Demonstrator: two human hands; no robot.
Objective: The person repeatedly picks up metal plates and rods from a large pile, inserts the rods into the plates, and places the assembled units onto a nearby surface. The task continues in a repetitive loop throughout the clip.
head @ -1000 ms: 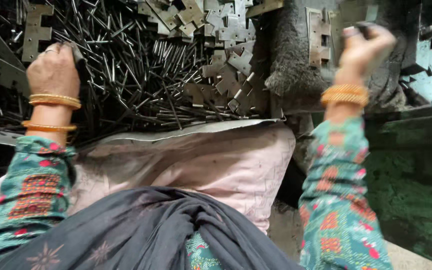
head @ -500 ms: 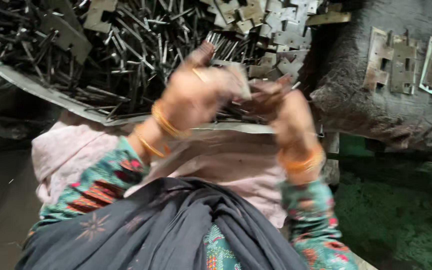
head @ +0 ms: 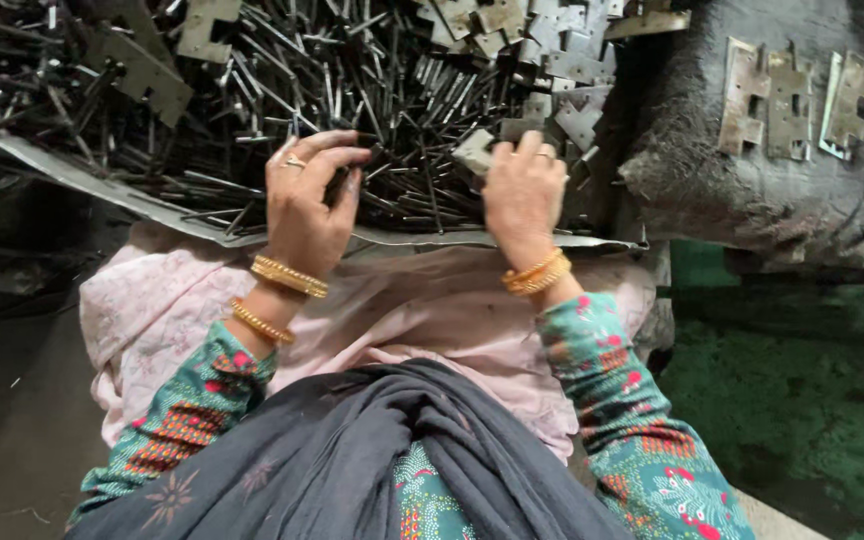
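Both hands, left hand [head: 307, 205] and right hand [head: 522, 195], have separated onto the pins [head: 402, 150].

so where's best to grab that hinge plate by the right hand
Probably its near flat edge: the hinge plate lies atop the pins, tilted, partly under the right hand. Come from above, pinching across its thin faces with thumb and fingertips.

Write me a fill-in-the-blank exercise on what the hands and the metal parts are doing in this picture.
1. The left hand and the right hand both rest on a heap of thin metal ____.
2. The right hand grips a flat metal plate between thumb and ____.
3. Four cut metal plates lie on the dark block to the person's ____.
4. Each wrist wears gold ____.

Missing words: pins; fingers; right; bangles
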